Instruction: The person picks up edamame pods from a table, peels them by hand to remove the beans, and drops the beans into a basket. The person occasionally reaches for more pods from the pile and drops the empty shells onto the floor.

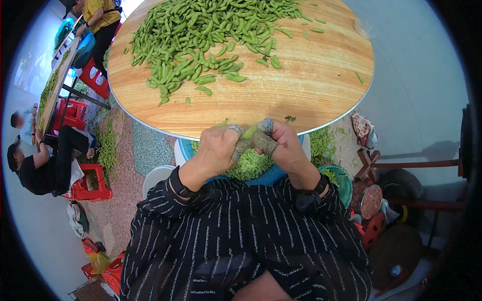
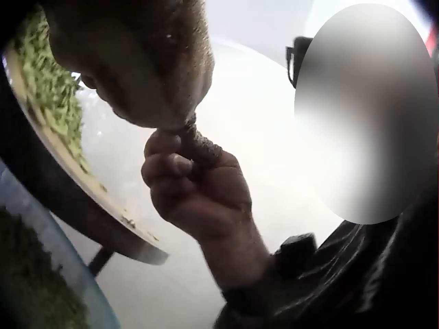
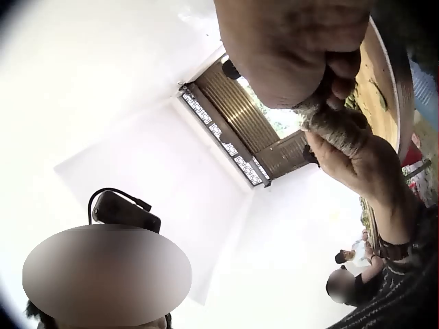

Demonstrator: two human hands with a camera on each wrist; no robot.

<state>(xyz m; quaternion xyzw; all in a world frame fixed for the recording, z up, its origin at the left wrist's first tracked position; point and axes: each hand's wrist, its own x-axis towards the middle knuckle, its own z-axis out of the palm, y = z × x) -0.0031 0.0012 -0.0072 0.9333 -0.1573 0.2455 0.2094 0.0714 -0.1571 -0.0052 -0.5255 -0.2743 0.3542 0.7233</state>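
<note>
Pinching 1 green pod (image 1: pixel 248 132) betw. them, head view: L hand (image 1: pixel 216 148) and R hand (image 1: pixel 286 148), each narrow, fingers curled in on the pod, just off the near rim of the table (image 1: pixel 311 75). Grey finger covers (image 1: pixel 265 142), sev., on both hands. Wristband (image 1: pixel 181 185) w/ dark fitting, L; similar, R. Pile of pods (image 1: pixel 201 30), lg., green, on far part of table; a few strays nearer and to R. Blue basin (image 1: pixel 277 174), under the hands, w/ shelled beans (image 1: pixel 251 164). White bucket (image 1: pixel 154 176), L of basin; green basket (image 1: pixel 344 186), R of it, w/ green matter inside.

L wrist view: L hand close to lens, top, back of it dark; R hand below, fingers bent, cover on thumb, the two meeting. Pod itself hidden; exact grip, can't tell from this side. Table edge w/ pods at L; basin in lower L corner.

R wrist view: R hand close, top; L hand opp., cover showing, fingertips meeting. Pod not distinct here. Table edge, far R, w/ some pods. Brown corrugated panel (image 3: pixel 236 110) behind; seated person (image 3: pixel 353 286), lower R.
</note>
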